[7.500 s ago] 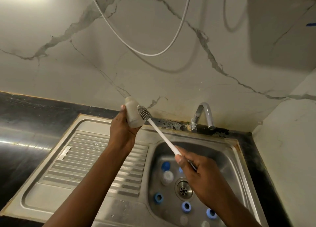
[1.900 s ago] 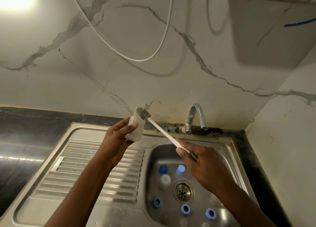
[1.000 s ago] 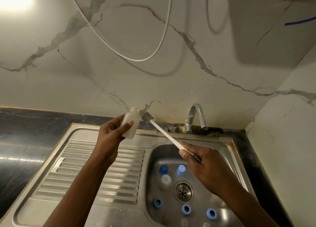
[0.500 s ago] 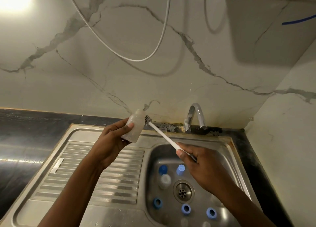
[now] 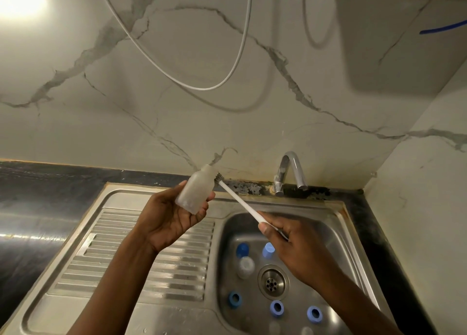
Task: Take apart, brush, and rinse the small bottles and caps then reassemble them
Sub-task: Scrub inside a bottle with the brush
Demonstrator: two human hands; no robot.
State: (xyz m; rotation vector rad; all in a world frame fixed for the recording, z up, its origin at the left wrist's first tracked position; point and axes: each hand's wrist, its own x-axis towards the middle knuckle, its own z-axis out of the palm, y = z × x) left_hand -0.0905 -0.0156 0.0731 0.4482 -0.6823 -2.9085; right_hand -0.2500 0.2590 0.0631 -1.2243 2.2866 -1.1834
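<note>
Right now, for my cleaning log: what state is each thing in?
Bottle: uncapped, tilted, gripped in left hand.
Brush: gripped by right hand, bristles at bottle's neck, partly hidden.
Tap: no water running.
Blue caps: loose in sink basin, off any bottle.
Drain: unplugged.

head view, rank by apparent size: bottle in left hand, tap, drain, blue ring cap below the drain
1. bottle, though it is held nearest the camera
2. tap and drain look alike, so not ranked
3. blue ring cap
</note>
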